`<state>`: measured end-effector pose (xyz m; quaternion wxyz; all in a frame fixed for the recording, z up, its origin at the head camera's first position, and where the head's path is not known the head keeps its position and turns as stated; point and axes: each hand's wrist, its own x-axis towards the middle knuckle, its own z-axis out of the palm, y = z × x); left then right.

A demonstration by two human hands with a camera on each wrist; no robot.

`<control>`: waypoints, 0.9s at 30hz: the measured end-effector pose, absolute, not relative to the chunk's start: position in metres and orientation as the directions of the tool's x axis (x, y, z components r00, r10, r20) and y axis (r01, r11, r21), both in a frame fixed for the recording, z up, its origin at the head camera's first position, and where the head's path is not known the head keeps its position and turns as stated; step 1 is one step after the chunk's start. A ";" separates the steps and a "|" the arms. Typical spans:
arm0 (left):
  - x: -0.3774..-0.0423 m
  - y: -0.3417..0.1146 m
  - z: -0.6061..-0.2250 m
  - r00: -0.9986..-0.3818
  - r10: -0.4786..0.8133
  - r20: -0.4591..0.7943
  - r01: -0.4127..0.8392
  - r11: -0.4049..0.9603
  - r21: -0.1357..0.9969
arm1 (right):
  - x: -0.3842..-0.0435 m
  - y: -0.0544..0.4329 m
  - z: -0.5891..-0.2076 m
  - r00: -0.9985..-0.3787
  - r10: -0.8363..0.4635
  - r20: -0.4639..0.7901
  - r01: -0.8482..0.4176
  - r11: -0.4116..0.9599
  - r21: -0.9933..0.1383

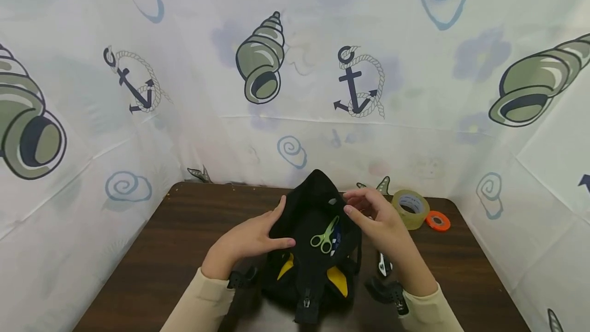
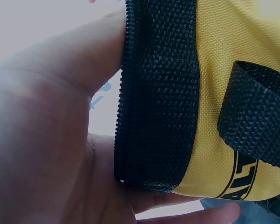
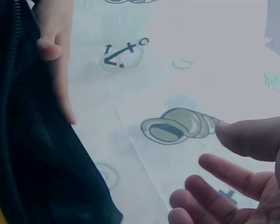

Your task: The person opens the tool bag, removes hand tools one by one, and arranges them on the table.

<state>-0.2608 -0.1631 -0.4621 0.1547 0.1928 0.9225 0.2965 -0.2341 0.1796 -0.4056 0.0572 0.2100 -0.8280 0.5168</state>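
A black and yellow zippered bag (image 1: 306, 275) stands mouth open on the table, its inside facing the head camera. Green-handled scissors (image 1: 327, 234) lie inside it, beside a blue and white item (image 1: 337, 240) whose kind is unclear. My left hand (image 1: 249, 240) grips the bag's left rim, thumb at the opening; the left wrist view shows the zipper edge (image 2: 123, 116) between thumb and fingers. By the right rim my right hand (image 1: 380, 222) is held with spread, loosely bent fingers. In the right wrist view those fingers (image 3: 238, 177) are apart from the bag and hold nothing.
A roll of clear packing tape (image 1: 417, 219) and a small orange roll (image 1: 442, 227) sit at the table's back right. Partly behind my right wrist lies a black and white tool (image 1: 383, 265). Patterned cloth (image 1: 304, 132) encloses the dark wooden table (image 1: 175, 250).
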 end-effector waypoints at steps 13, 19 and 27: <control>-0.258 -0.162 -0.461 -0.881 0.442 -0.169 0.253 0.741 0.622 | -0.280 0.134 -0.407 -0.897 -0.434 0.086 -0.308 0.475 -0.824; -0.258 -0.162 -0.462 -0.876 0.451 -0.172 0.254 0.733 0.631 | -0.296 0.118 -0.406 -0.901 -0.427 -0.082 -0.187 0.551 -0.813; -0.260 -0.162 -0.461 -0.873 0.461 -0.158 0.270 0.727 0.631 | -0.314 0.106 -0.407 -0.891 -0.411 -0.191 -0.090 0.573 -0.814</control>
